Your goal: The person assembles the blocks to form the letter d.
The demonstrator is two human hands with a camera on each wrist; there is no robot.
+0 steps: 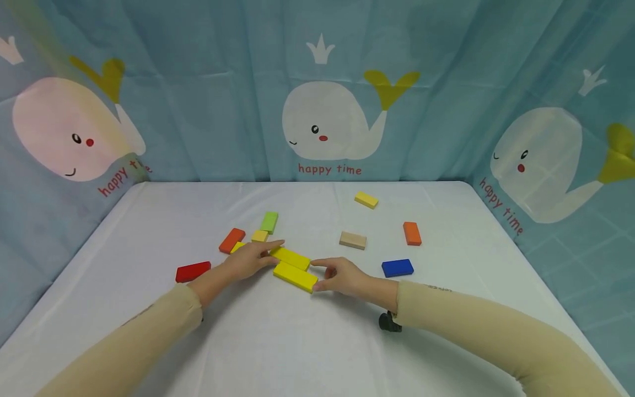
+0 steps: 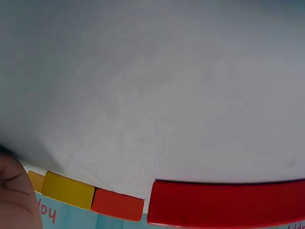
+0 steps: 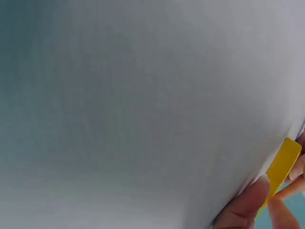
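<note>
Two long yellow blocks lie side by side on the white table, the far yellow block [image 1: 291,258] against the near yellow block [image 1: 296,277]. My left hand [image 1: 246,260] holds the far block's left end between thumb and index finger. At the right ends, my right hand [image 1: 344,277] has its thumb against the near block and its index finger by the far one. In the right wrist view, a yellow block [image 3: 284,160] sits between thumb and index finger. Another yellow block [image 1: 237,247] is partly hidden behind the left hand, beside a pale yellow block [image 1: 260,236].
Left lie red [image 1: 193,272], orange-red [image 1: 232,241] and green [image 1: 269,222] blocks. Right and farther back are blue [image 1: 397,268], orange [image 1: 412,234], plain wood [image 1: 353,240] and yellow [image 1: 366,199] blocks. A whale-print curtain [image 1: 213,127] borders the table [image 1: 278,342].
</note>
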